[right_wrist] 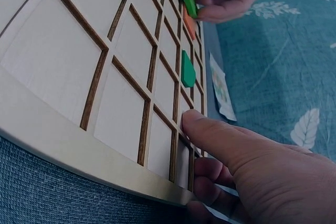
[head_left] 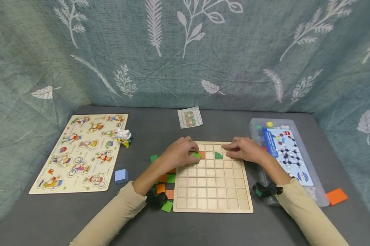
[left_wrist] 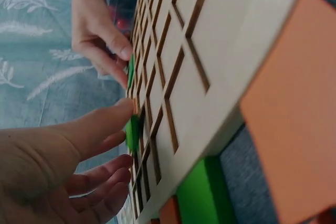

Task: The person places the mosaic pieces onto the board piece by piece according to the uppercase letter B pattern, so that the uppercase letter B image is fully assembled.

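Observation:
My left hand [head_left: 181,152] pinches a light green tile [head_left: 196,155] over the upper left part of a wooden grid board [head_left: 212,211]. Beside that tile, an orange piece [head_left: 202,155] lies in a cell. Farther right along the same row sits a dark green piece [right_wrist: 187,70] with one rounded edge. The right hand [head_left: 246,149] rests at the board's upper right corner, its thumb touching the surface in the right wrist view. Its other fingers are partly hidden there.
Loose green and orange tiles [head_left: 160,188] lie left of the board, partly under the left forearm. Behind it is a pattern card [head_left: 190,117]. At left are a picture puzzle [head_left: 77,153], a figurine [head_left: 123,136] and a blue block [head_left: 121,176]; a plastic case [head_left: 318,191] stands right.

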Available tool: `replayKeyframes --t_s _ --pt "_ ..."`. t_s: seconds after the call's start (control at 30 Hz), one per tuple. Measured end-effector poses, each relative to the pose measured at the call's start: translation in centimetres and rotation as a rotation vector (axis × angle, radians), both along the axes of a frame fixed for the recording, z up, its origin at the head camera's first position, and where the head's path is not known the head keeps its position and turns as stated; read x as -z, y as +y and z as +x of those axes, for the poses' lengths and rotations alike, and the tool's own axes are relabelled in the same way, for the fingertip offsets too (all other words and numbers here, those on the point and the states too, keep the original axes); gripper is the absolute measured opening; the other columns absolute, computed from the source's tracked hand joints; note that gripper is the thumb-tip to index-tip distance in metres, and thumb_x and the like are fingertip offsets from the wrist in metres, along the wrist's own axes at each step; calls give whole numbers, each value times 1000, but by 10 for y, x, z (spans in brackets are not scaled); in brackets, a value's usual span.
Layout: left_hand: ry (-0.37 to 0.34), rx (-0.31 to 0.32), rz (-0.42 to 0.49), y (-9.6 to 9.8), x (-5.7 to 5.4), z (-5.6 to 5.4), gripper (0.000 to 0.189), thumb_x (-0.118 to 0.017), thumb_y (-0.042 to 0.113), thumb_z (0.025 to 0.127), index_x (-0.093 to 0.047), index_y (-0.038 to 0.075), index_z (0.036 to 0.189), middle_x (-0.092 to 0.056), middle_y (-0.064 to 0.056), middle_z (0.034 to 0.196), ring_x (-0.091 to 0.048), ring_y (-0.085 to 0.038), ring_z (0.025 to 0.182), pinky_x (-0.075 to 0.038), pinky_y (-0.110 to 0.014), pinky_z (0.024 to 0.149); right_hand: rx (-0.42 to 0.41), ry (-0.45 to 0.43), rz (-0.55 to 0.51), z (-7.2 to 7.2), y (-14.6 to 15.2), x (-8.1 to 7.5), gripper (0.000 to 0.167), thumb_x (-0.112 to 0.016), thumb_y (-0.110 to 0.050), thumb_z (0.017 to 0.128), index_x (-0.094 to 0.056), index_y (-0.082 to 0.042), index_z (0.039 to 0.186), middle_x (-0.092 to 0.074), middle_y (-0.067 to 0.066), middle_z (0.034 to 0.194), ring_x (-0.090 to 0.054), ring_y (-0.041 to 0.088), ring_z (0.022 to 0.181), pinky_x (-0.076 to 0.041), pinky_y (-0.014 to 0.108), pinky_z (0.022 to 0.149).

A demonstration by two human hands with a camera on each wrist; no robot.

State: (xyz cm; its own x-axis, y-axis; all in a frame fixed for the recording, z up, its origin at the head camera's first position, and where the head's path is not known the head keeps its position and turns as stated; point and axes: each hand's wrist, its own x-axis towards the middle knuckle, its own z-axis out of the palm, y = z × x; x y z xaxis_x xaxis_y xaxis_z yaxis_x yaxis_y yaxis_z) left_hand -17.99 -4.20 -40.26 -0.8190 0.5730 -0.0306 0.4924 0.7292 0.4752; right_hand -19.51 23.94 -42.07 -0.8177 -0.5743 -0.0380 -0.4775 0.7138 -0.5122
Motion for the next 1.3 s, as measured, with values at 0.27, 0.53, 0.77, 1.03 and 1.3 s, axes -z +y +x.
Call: replayKeyframes --t_s 0.27,0.53,0.77,1.03,1.3 --pt "-28 10 24 3 2 3 16 -74 16 86 -71 9 100 -68 -5 96 -57 -15 79 -48 -30 70 5 -21 6 0 0 0 38 -70 -22 89 -67 -11 124 -60 2 84 -38 8 61 -33 22 57" --pt "-12 75 88 19 5 -2 18 -71 15 87 -71 9 104 -66 -4 98 -58 -12 80 -48 -24 72 10 -12 9 0 -2 -1 37 -71 -22 88 -68 -11 123 -58 1 81 -38 8 61 -32 22 57" --pt "32 148 28 34 9 -5 15 -71 13 87 -72 9 102 -67 -4 98 -54 -14 83 -49 -27 77 2 -5 11 0 -3 0 37 -71 -23 88 -68 -12 123 -59 1 82 -38 7 59 -33 22 56" --pt "74 154 -6 34 10 -5 13 -70 11 87 -76 9 98 -69 -4 101 -59 -18 89 -50 -28 77 -14 5 2 -2 -1 1 37 -70 -22 89 -67 -10 124 -58 2 81 -37 6 60 -32 22 55" --pt "81 225 -31 36 8 -3 17 -64 9 91 -75 10 104 -68 -6 114 -62 -22 104 -53 -32 86 0 -16 11 -2 1 0 38 -71 -22 89 -67 -11 124 -57 1 81 -38 7 60 -32 22 56"
